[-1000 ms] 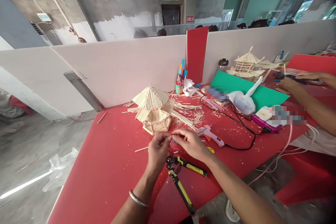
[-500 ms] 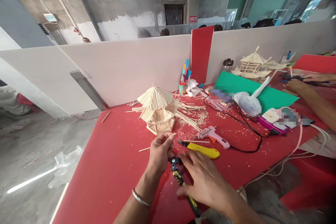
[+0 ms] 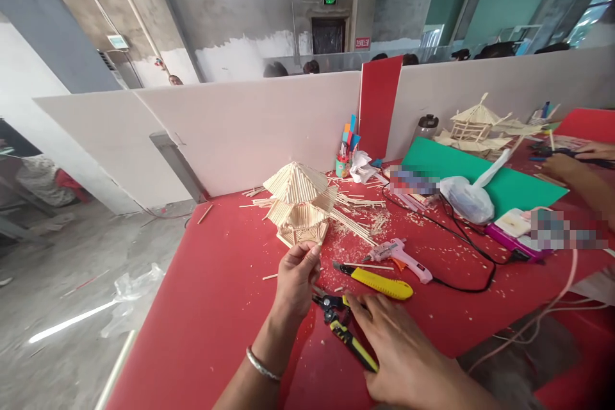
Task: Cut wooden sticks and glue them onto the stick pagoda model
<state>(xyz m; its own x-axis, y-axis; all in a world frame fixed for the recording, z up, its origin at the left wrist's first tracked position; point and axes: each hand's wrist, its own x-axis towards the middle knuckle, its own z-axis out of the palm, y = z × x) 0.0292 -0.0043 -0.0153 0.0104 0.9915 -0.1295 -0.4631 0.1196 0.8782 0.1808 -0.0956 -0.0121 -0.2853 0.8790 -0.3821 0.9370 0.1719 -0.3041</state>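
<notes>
My left hand [image 3: 298, 274] is closed in a pinch, with the pale tip of a small wooden stick [image 3: 319, 244] just showing at the fingertips. My right hand [image 3: 391, 333] is round the yellow-and-black handles of a pair of pliers [image 3: 353, 343], whose jaws lie by the left wrist. Part of the upper handle is hidden under the fingers. Right behind the left hand stands a two-tiered pavilion model [image 3: 296, 198] made of wooden sticks. A yellow utility knife [image 3: 382, 283] lies beyond the right hand, and farther back is a pink glue gun [image 3: 401, 257].
Loose sticks [image 3: 353, 225] and shavings surround the model on the red tabletop [image 3: 202, 307]. A black cord, plastic bag [image 3: 466, 198], green board [image 3: 519, 182] and purple power strip [image 3: 516, 242] occupy the right. A white partition [image 3: 269, 115] borders the back; another person's arm [image 3: 576, 173] reaches in.
My right hand has come down from hovering beside the pliers and closed on their handles, which now spread wider. My left hand keeps its pinch. The whole view has shifted slightly.
</notes>
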